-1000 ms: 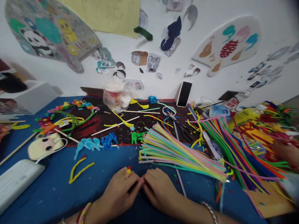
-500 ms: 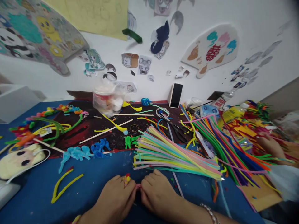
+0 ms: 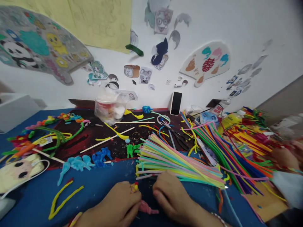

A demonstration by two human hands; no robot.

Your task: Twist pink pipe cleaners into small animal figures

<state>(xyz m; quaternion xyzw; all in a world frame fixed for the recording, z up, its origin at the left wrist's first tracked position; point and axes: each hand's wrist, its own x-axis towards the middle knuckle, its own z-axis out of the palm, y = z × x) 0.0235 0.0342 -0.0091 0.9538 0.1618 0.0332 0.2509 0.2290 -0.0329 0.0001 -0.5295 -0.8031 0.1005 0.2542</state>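
Note:
My left hand (image 3: 119, 205) rests low on the blue table (image 3: 35, 192) with its fingers curled, pinching a small pink pipe-cleaner piece (image 3: 146, 208). A red and yellow ring (image 3: 134, 187) sits on one finger. My right hand (image 3: 171, 197) lies just right of it, fingers bent down on the table, a little apart from the pink piece. What it holds, if anything, is hidden. A fan of pastel pipe cleaners (image 3: 175, 159) lies right behind both hands.
Bright pipe cleaners (image 3: 227, 151) pile up on the right, where another person's hand (image 3: 284, 157) reaches in. Scissors (image 3: 178, 138), blue shapes (image 3: 94, 157), a plastic tub (image 3: 110, 107), a phone (image 3: 176, 103), yellow strands (image 3: 63, 197) and a face mask (image 3: 19, 170) lie around.
My hands, touching at the fingertips before, have drawn apart, and the pink piece now shows between them. The view has tilted and shifted slightly. The other person's hand moved right.

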